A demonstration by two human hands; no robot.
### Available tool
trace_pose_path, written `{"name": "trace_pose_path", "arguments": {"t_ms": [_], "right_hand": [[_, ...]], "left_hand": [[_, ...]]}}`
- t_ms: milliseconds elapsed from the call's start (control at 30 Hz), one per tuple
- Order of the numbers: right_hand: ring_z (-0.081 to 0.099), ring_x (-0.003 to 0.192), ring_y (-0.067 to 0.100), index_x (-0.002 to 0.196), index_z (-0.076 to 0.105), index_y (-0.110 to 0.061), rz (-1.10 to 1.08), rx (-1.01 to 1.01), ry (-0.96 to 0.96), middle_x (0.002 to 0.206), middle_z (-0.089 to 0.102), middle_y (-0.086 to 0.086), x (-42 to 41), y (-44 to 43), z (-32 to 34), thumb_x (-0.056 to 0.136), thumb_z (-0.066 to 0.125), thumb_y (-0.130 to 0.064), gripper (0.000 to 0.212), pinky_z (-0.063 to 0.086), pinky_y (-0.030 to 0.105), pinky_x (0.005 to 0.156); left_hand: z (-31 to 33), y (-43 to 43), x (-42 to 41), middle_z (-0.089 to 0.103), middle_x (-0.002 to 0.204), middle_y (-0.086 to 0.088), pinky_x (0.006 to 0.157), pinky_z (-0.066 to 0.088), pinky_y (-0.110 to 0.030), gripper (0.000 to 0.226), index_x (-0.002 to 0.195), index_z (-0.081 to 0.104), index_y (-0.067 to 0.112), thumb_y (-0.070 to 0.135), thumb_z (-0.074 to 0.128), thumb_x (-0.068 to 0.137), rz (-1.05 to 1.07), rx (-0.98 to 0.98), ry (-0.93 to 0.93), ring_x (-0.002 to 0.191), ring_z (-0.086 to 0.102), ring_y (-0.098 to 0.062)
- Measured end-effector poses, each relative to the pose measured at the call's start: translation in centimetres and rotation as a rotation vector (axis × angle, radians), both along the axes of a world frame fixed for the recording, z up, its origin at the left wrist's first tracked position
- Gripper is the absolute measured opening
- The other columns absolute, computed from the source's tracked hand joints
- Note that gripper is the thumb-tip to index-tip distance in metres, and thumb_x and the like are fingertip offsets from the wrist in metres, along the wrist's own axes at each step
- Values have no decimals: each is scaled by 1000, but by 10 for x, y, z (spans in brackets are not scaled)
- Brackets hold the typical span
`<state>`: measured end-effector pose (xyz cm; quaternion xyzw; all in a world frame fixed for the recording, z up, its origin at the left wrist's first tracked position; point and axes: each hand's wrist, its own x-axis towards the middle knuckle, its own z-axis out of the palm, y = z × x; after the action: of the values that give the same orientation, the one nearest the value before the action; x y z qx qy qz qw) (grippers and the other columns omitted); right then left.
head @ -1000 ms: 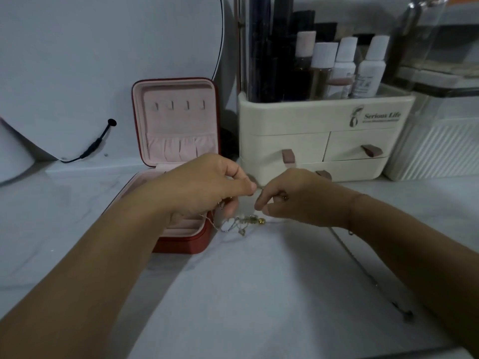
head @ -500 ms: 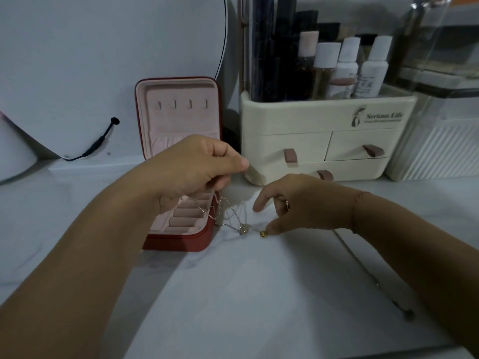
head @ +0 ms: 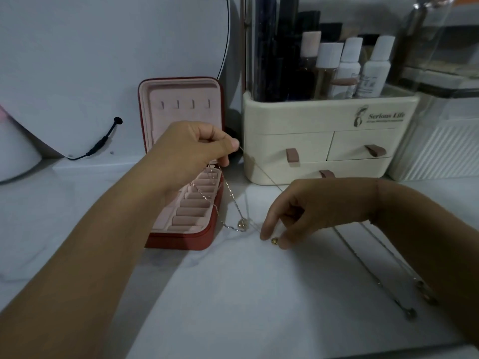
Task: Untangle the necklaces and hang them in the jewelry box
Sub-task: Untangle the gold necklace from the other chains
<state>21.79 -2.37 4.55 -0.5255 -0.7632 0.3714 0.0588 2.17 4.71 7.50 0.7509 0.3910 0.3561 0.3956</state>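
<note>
A red jewelry box (head: 178,239) stands open, its pink lid upright with several hooks (head: 184,104) and ring rolls in its base. My left hand (head: 193,149) is raised in front of the lid and pinches thin silver chains (head: 234,203) that hang down to a small pendant (head: 242,224) on the table. My right hand (head: 298,211) rests low on the marble top and pinches a gold bead (head: 274,241) between thumb and forefinger. A fine chain runs taut from my left fingers down to my right hand.
A cream cosmetic organizer (head: 329,143) with drawers and bottles stands behind my right hand. More chains (head: 375,275) lie on the table under my right forearm. A round mirror (head: 103,60) with a black cable leans at the back left; a ribbed white container (head: 440,149) sits far right.
My left hand has risen up and away from the table, drawing the chains apart. My right hand has moved down to the tabletop and holds the gold bead there.
</note>
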Motion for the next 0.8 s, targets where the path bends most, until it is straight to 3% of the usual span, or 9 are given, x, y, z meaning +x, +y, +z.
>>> {"name": "trace_pose_path", "arguments": {"t_ms": [67,133,233,300,433,533,600,667,800], "right_hand": [[42,48,2,96,74,-18,-54,17,45,51,53,-13,-4,1,-4,85,71,-20,12,33,10,51],[48,54,-2,90,76,-16,-109,52,50,61,64,-13,-6,3,-10,83,73,-23,11,38,9,57],[49,52,-3,83,75,-12,-149,98,-38,53,57,-18,-7,4,-15,81,74,-27,15,36,8,55],[53,56,-2,78,73,-11,-149,97,-41,60,63,-11,-6,3,-13,84,72,-28,17,44,14,59],[47,54,5,65,64,-23,-280,167,22,60,57,-6,1,-2,3,91,57,-34,30,43,22,58],[40,52,9,58,58,-23,-406,226,252,58,48,-1,10,-4,15,95,50,-31,40,37,25,56],[41,57,12,54,59,-22,-443,252,418,70,53,10,10,-6,20,96,48,-28,44,37,25,58],[46,65,12,55,56,-18,-461,272,557,77,61,7,10,-5,21,96,47,-25,43,39,25,63],[57,77,12,51,49,-22,-411,218,857,76,65,4,11,-4,20,86,48,-29,35,41,31,83]], "left_hand": [[1,-1,1,68,84,-19,39,30,-2,15,76,67,12,20,65,88,4,0,-35,32,42,2],[1,-2,1,64,74,-15,37,28,-4,12,79,68,10,19,66,87,3,-9,-76,31,40,1],[1,-2,1,60,65,-5,38,29,-4,13,75,67,13,20,67,86,20,14,-84,31,40,2],[1,-1,1,59,59,-1,38,29,-4,17,71,66,15,21,67,87,33,31,-72,31,40,2],[0,5,-2,61,55,11,41,32,-6,25,69,66,13,26,63,90,91,52,18,35,44,7],[-3,7,-2,70,68,11,46,33,-18,31,74,66,13,32,55,95,103,8,139,35,44,7],[-5,7,-1,74,79,3,38,30,-16,30,84,65,11,33,50,97,79,-80,167,32,38,0],[-4,5,0,75,80,0,34,24,-15,28,91,60,10,33,46,98,17,-173,183,38,28,-8],[-4,3,3,75,85,-11,37,12,-18,37,72,38,12,36,40,101,-145,-351,118,35,14,-12]]}}
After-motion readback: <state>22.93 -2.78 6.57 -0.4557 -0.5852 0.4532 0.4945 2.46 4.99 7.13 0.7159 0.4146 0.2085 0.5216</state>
